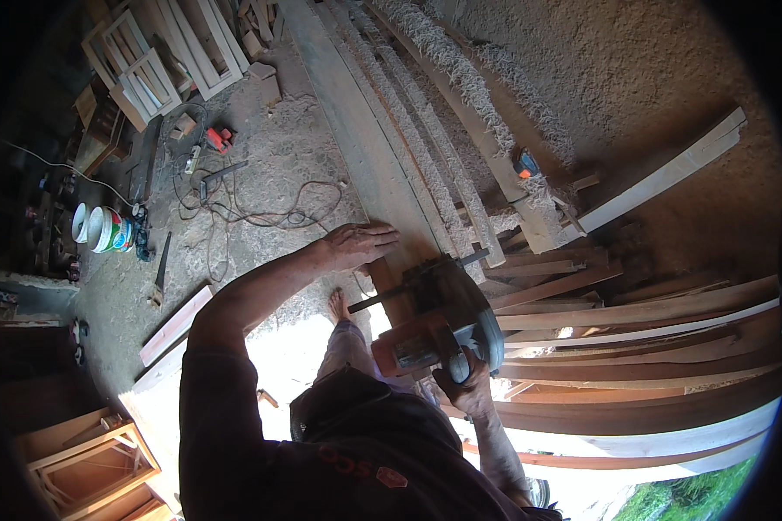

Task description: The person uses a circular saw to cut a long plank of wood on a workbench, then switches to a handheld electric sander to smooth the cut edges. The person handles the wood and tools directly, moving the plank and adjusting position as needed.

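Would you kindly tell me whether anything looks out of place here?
Yes: a cord lies in loose, tangled loops across the floor rather than coiled, and curly shavings are heaped along a long board toward the top right, unswept.

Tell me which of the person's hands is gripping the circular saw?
The right hand: it is closed around the circular saw, whereas the left hand rests with fingers extended on the long wooden board.

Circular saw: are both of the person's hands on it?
No, only the right hand grips the circular saw, while the left hand rests on the long board.
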### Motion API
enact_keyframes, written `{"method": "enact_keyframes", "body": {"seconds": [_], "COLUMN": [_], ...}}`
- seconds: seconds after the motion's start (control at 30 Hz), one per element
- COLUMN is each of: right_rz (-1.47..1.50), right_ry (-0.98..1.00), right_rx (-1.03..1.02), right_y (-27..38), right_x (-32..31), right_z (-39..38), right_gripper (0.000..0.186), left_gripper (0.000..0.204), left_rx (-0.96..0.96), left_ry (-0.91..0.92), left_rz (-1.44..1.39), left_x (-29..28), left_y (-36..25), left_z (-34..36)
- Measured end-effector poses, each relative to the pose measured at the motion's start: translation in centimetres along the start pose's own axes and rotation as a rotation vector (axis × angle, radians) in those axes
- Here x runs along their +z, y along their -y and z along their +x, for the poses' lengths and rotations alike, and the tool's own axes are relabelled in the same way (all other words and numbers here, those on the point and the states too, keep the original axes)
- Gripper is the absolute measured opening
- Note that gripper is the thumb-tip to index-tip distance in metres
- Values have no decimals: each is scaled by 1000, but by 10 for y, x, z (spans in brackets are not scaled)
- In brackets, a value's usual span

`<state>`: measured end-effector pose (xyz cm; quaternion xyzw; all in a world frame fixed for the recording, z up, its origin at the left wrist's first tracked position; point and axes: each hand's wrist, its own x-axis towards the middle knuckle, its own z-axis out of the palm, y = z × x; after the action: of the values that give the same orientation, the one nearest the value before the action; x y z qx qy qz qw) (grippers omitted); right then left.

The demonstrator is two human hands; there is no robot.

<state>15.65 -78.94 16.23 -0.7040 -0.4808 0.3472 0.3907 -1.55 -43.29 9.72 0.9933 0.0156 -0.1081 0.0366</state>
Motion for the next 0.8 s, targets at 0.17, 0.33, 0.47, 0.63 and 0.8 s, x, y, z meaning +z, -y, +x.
{"method": "enact_keyframes", "body": {"seconds": [0.17,0.33,0.47,0.63,0.8], "right_rz": [42,57,72,65,60], "right_ry": [5,9,3,18,-11], "right_rx": [60,29,26,58,36], "right_y": [3,15,27,33,32], "right_x": [9,14,19,25,38], "right_z": [22,48,69,94,124], "right_gripper": [36,34,31,32,32], "left_gripper": [80,91,90,95,97], "left_rx": [11,28,-10,-130,-576], "left_ry": [-13,-74,-55,-61,-490], "left_rz": [77,147,106,109,-259], "left_x": [-6,6,9,2,59], "left_y": [21,50,70,90,84], "left_z": [-1,0,1,-6,-43]}}
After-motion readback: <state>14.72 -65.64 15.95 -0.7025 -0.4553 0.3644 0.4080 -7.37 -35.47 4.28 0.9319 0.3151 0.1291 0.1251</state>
